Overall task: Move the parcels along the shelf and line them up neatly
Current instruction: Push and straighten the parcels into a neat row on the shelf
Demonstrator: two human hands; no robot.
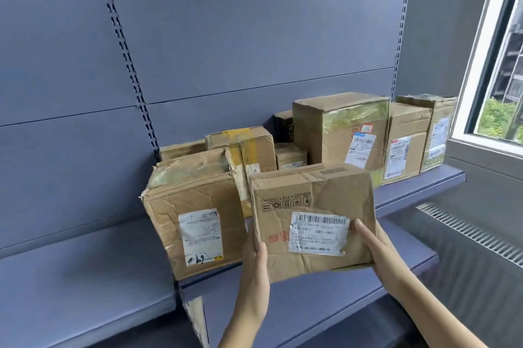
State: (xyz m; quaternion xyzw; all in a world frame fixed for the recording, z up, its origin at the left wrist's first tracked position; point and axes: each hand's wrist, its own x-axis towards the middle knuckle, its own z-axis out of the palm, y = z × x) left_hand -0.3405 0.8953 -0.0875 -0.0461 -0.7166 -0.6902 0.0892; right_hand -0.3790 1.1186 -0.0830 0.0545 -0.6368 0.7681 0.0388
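A blue-grey shelf (418, 186) with a slotted back panel (254, 36) fills the view from 9 to 2 o'clock, and a white-framed window (475, 78) stands at 3 o'clock with a radiator grille (467, 231) below it at 4 o'clock. The parcels sit in a loose row on the shelf board. The biggest, a tall taped parcel (339, 132), stands at 2 o'clock from the frame's centre. A creased parcel (195, 206) with a white sticker leans at 8 o'clock. At 3 o'clock from the tall one, two upright parcels (407, 143) (438, 129) stand side by side at the shelf's end. The held parcel (311, 223), flat and crumpled, is at 5 o'clock, in front of the row and just beside the creased parcel, slightly tilted with its printing upside down; whether its lower edge rests on the board cannot be told. Behind it, at 11 o'clock, is a yellow-taped parcel (249, 146), with a small box (290, 156) and a dark box (284, 125) at 12 o'clock. The left hand (256, 257) grips the held parcel's left edge, thumb on the front face. The right hand (373, 245) grips its right lower corner, thumb touching the edge of the barcode label (318, 233).
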